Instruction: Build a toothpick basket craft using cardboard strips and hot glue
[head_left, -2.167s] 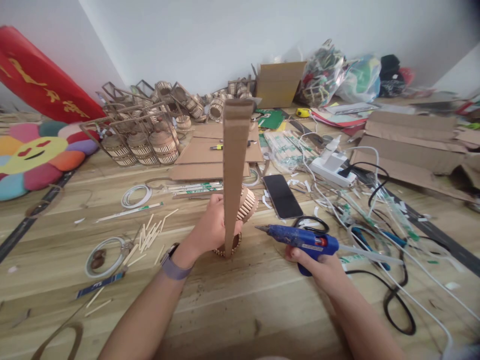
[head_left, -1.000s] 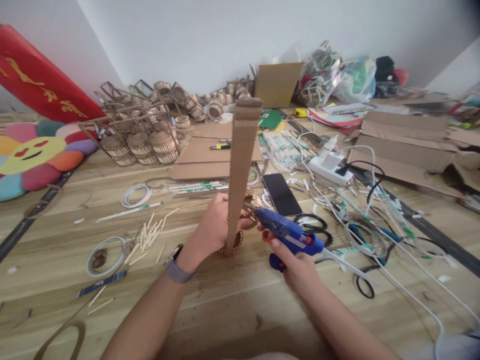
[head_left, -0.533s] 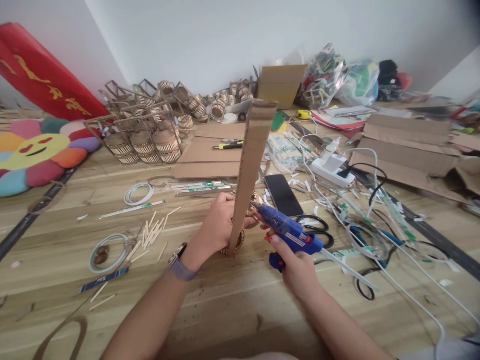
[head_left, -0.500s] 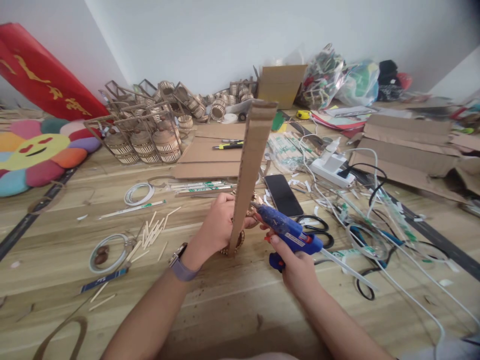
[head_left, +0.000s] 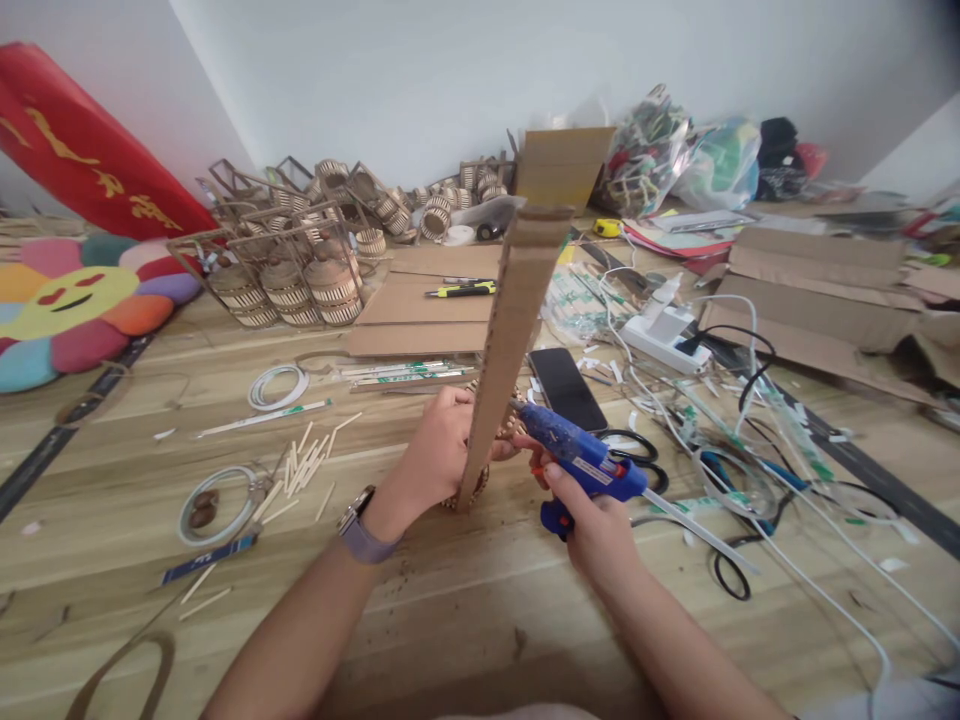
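The tall cardboard strip stands at centre, leaning toward 1 o'clock. At 5 o'clock the right hand wraps firmly around the blue hot-glue gun, wrist slanting toward 10 o'clock. At 7 o'clock the left hand curls behind the strip, seemingly closed on the matchstick-sided cup, mostly hidden. Gluing appears in hand; the next move calls for 2 steady hands. Whether the nozzle touches, I cannot tell.

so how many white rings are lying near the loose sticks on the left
2: the far ring, beyond the loose sticks, and the near ring, with brown balls inside it. No others show there.
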